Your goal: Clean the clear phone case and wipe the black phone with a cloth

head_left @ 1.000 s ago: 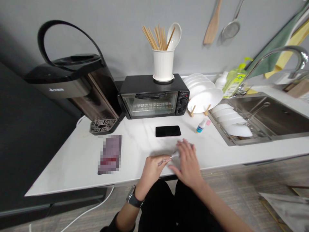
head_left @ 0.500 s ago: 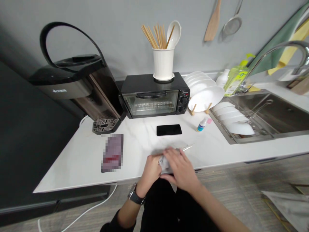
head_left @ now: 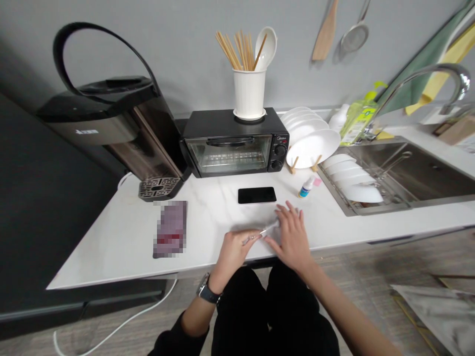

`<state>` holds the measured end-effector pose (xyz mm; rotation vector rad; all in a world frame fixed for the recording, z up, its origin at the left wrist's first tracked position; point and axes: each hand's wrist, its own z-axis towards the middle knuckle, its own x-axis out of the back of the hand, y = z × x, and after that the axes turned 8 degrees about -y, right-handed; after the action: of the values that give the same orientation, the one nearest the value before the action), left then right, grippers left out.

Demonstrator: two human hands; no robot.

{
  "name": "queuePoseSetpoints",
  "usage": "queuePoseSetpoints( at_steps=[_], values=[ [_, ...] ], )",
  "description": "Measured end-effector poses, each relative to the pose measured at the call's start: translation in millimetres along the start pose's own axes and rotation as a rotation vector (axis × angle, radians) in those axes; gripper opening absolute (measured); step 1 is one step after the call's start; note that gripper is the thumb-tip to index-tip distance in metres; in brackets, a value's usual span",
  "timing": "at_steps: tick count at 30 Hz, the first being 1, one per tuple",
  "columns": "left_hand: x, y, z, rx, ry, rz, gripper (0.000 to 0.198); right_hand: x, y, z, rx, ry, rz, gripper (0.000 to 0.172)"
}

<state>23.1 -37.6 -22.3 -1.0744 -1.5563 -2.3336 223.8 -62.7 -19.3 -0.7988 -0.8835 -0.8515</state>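
Note:
My left hand (head_left: 237,249), with a watch on the wrist, pinches the near end of a slim, pale, see-through thing (head_left: 270,228) just above the counter's front edge. This thing slants up to the right, and its exact kind cannot be made out. At its far end is my right hand (head_left: 292,237), open with the fingers spread; whether it touches the thing cannot be told. A black phone (head_left: 257,195) lies flat behind both hands. Beyond the right fingers a small spray bottle (head_left: 304,190) stands beside a pink slip (head_left: 317,182).
A blurred purple item (head_left: 171,230) lies left on the white counter (head_left: 122,247). Behind are a drinks dispenser (head_left: 148,138), a toaster oven (head_left: 230,154) bearing a white utensil pot (head_left: 249,94), and racked white plates (head_left: 315,148). To the right is a sink (head_left: 430,178) with several bowls (head_left: 358,183).
My right hand has moved right and spread its fingers, off my left hand. The crumpled grey material between them no longer shows. The slim see-through thing is now more exposed.

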Motion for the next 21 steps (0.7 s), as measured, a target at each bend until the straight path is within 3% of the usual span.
queuePoseSetpoints(
  at_steps=[4,8,10,13,15,19,21],
  values=[
    [0.1,-2,-1,0.024,0.018,0.071,0.029,-5,-16,-3,0.270,-0.134,0.065,0.077],
    [2.6,2,-1,-0.020,-0.018,-0.047,0.022,1,3,0,-0.015,0.029,0.030,0.070],
    [3.5,3,-1,-0.040,-0.023,-0.085,0.022,1,1,0,-0.047,0.054,0.026,0.073],
    [4.0,1,-3,-0.039,-0.004,-0.013,0.019,-1,-13,-1,0.201,-0.065,0.047,0.080],
    [3.7,0,-3,-0.032,-0.003,0.010,0.020,0,-8,0,0.249,-0.100,0.050,0.079],
    [2.4,1,-1,-0.024,-0.011,-0.093,0.018,5,19,5,-0.080,0.043,0.016,0.069],
    [1.9,0,-1,-0.015,0.006,-0.084,0.017,1,12,5,-0.104,0.041,0.004,0.070]
  ],
)
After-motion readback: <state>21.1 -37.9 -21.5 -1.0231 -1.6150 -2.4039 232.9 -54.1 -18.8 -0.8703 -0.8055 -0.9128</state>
